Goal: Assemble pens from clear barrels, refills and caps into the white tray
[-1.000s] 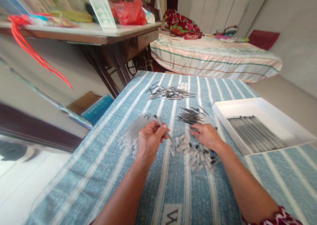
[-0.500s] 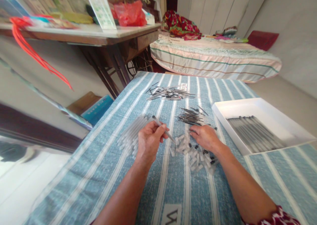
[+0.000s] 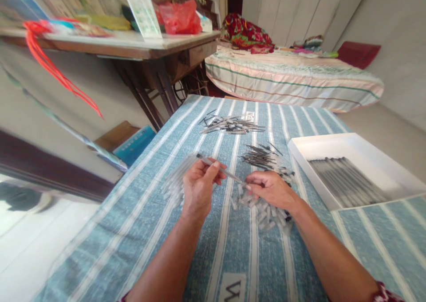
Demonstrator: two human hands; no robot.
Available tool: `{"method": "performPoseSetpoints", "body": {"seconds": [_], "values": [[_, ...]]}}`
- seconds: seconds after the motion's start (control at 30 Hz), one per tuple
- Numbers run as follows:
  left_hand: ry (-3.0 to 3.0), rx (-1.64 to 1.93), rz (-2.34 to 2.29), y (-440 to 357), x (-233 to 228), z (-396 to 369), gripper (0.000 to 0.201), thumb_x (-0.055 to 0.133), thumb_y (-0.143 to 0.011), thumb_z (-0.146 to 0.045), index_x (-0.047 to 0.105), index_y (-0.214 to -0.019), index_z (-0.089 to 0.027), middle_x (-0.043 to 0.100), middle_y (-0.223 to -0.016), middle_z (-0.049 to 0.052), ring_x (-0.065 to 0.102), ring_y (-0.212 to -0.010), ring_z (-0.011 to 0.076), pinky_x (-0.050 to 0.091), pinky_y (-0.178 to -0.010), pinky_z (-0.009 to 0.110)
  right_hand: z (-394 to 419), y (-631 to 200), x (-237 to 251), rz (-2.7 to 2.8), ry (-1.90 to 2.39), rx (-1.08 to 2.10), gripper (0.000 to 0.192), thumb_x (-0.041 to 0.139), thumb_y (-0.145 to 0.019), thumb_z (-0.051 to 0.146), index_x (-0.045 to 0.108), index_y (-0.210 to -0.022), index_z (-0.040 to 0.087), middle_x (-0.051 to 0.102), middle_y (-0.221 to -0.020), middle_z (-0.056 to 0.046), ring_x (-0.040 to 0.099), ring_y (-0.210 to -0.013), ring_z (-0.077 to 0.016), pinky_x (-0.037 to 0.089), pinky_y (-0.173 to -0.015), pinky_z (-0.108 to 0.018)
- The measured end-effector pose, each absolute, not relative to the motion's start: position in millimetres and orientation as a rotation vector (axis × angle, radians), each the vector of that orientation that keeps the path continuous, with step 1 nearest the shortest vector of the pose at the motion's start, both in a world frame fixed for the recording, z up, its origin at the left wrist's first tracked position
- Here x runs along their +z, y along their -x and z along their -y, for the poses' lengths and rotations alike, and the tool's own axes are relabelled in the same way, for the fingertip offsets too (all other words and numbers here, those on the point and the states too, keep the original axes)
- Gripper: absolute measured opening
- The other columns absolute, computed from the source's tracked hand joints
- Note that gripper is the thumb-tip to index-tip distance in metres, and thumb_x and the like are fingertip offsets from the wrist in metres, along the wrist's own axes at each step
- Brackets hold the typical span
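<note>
My left hand (image 3: 201, 184) is closed around a slim clear-grey pen (image 3: 222, 170), which has a black end at the upper left and slants down to the right. At the pen's lower tip, the thumb and fingers of my right hand (image 3: 271, 189) are pinched together; what lies between them is too small to make out. Translucent pen barrels (image 3: 175, 180) lie in a pile beside my left hand. Below my right hand is a heap of clear pen caps (image 3: 271, 215). Dark thin refills (image 3: 258, 156) lie just beyond it.
Another pile of refills and pen parts (image 3: 231, 124) lies farther back on the striped cloth (image 3: 129, 231). At the right, a white box (image 3: 324, 198) holds a row of pens (image 3: 348, 182). A sewing-machine table (image 3: 153, 52) and a bed (image 3: 293, 76) stand behind.
My right hand has moved left from the refills and caps to the tip of the pen. In my left hand the pen has tilted flatter. The whole view has shifted slightly.
</note>
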State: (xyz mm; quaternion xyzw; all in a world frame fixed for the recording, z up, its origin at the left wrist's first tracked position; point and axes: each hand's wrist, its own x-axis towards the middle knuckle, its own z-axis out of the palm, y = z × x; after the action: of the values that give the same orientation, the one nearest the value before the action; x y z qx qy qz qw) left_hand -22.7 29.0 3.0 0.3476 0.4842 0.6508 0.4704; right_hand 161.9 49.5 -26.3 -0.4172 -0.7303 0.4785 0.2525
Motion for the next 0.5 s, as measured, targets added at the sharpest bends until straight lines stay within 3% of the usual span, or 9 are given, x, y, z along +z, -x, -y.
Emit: {"method": "performPoseSetpoints", "body": {"seconds": [0.5], "values": [[-0.79, 1.521, -1.132, 21.5, 2.6, -28.2, 0.014, 0.067, -0.067, -0.024, 0.058, -0.073, -0.015, 0.068, -0.067, 0.002, 0.056, -0.049, 0.0092, 0.04, -0.048, 0.021, -47.1, -155.9, -26.4, 1.805, 1.07, 1.314, 0.013, 0.057, -0.077, 0.026, 0.063, -0.08, 0.015, 0.056, -0.058, 0.003, 0.051, -0.048, -0.0084, 0.038, -0.047, -0.019]]}}
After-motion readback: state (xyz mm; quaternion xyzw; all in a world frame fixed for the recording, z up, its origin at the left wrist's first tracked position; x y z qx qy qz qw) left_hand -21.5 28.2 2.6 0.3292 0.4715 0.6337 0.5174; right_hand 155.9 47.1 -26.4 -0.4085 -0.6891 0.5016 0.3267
